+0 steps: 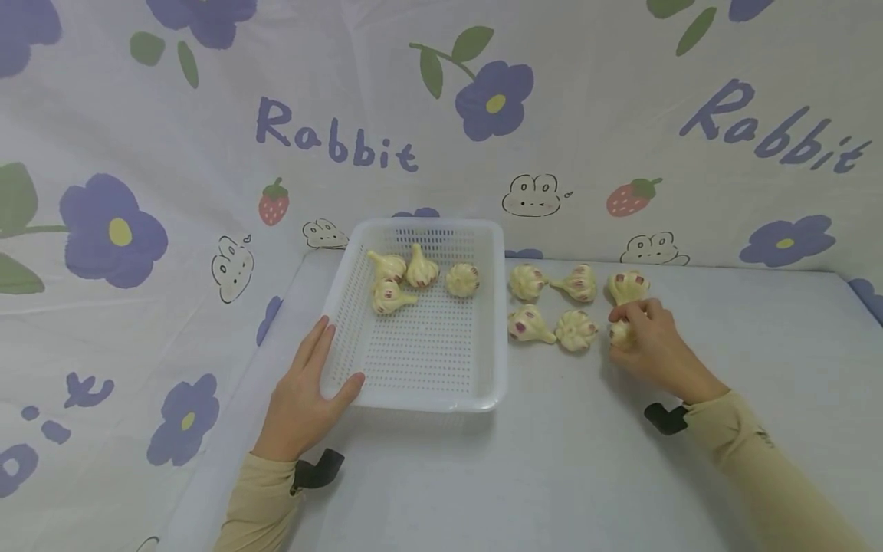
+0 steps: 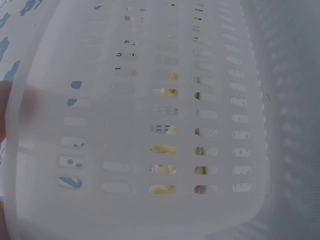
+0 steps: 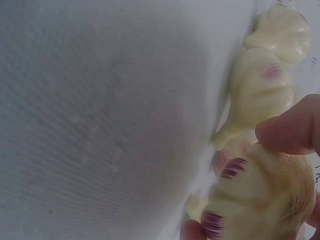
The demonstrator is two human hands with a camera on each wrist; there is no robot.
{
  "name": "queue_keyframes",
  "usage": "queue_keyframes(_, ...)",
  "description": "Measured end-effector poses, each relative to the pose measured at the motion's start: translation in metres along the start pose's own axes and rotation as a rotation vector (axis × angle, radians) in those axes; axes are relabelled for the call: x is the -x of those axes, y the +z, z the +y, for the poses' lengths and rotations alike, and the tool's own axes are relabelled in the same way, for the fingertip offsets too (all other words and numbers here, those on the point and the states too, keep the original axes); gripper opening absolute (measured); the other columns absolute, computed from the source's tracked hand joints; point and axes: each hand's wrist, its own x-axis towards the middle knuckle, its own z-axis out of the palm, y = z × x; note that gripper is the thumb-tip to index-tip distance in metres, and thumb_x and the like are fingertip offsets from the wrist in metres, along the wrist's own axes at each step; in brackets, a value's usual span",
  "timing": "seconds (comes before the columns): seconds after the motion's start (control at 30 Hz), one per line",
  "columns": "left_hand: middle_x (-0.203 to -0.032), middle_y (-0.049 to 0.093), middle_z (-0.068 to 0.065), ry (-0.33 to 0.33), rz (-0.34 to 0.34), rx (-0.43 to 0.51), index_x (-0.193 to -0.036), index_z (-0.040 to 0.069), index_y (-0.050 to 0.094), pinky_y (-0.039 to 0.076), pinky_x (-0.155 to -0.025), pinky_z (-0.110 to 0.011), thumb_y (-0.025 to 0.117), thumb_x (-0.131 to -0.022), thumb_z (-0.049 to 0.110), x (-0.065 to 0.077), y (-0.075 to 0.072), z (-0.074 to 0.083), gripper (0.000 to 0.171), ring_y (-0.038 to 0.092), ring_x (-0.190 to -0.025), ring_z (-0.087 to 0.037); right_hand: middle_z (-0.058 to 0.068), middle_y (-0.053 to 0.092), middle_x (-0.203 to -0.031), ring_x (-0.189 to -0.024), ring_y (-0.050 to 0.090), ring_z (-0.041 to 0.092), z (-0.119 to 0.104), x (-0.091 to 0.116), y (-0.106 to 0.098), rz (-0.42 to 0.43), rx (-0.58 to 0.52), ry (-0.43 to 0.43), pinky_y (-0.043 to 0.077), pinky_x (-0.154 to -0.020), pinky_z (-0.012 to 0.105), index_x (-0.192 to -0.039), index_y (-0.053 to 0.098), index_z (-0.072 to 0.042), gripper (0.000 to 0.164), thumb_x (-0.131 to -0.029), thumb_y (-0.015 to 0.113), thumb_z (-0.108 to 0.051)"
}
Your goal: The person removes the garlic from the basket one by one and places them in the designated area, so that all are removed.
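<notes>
At the right of the bulb rows, my right hand (image 1: 651,345) pinches a garlic bulb (image 1: 621,334) between thumb and fingers. Purple streaks and tan roots show on this bulb (image 3: 250,200) in the right wrist view. Another garlic bulb (image 1: 628,287) lies just behind it. My left hand (image 1: 301,391) rests on the near left corner of a white perforated plastic basket (image 1: 501,345), its fingers fairly straight along the rim and thumb on the front edge. Several garlic bulbs, among them one (image 1: 462,280) on the right, lie in the basket's far half.
Between the basket and my right hand lie more garlic bulbs (image 1: 576,330) in two short rows. The white table (image 1: 552,460) meets a cloth backdrop (image 1: 579,130) printed with flowers, rabbits and lettering.
</notes>
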Motion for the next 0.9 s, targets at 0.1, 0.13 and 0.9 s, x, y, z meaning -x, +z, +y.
queue_keyframes(0.1, -0.17, 0.032, -0.012, 0.001, 0.001, -0.003, -0.16, 0.001, 0.037, 0.047, -0.11, -0.059, 0.072, -0.093, 0.039, 0.0, 0.0, 0.0, 0.084, 0.043, -0.149, -0.038, 0.034, 0.043, -0.126, -0.112, 0.044, 0.054, 0.002, 0.0, 0.002, 0.005, 0.008, -0.014, 0.044, -0.087, 0.064, -0.12, 0.055, -0.001, 0.042, -0.082, 0.073, -0.001)
queue_keyframes(0.13, -0.17, 0.032, -0.012, 0.001, -0.001, -0.004, -0.16, 0.001, 0.037, 0.047, -0.11, -0.059, 0.072, -0.093, 0.039, 0.0, 0.0, 0.0, 0.085, 0.043, -0.149, -0.038, 0.034, 0.043, -0.126, -0.112, 0.044, 0.054, 0.003, 0.0, 0.003, 0.002, 0.01, -0.013, 0.044, -0.088, 0.064, -0.12, 0.055, -0.001, 0.042, -0.082, 0.073, -0.001)
queue_keyframes(0.9, -0.169, 0.033, -0.012, 0.009, 0.003, -0.001, -0.16, 0.001, 0.038, 0.047, -0.11, -0.06, 0.072, -0.093, 0.039, 0.0, 0.0, -0.001, 0.084, 0.043, -0.149, -0.038, 0.036, 0.042, -0.132, -0.12, 0.041, 0.056, 0.012, -0.003, 0.008, -0.061, 0.039, 0.047, 0.044, -0.091, 0.067, -0.126, 0.056, 0.001, 0.045, -0.085, 0.074, -0.007)
